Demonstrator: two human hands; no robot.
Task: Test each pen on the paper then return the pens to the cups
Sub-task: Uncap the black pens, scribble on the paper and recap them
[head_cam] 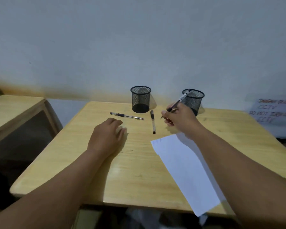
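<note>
Two black mesh cups stand at the back of the wooden table: the left cup (140,99) and the right cup (193,99), both looking empty. My right hand (180,120) grips a black pen (180,100) in a writing hold, tip down, just in front of the right cup and above the table. Two more pens lie on the table: one (126,116) lies crosswise beyond my left hand, another (153,121) points toward me between my hands. My left hand (108,134) rests flat, palm down, holding nothing. A white paper (185,167) lies under my right forearm.
The wooden table (135,182) has its front edge near me, and the paper hangs slightly over it. Another wooden table (13,111) stands to the left. A handwritten sign (273,111) hangs at the right. A pale wall rises behind the cups.
</note>
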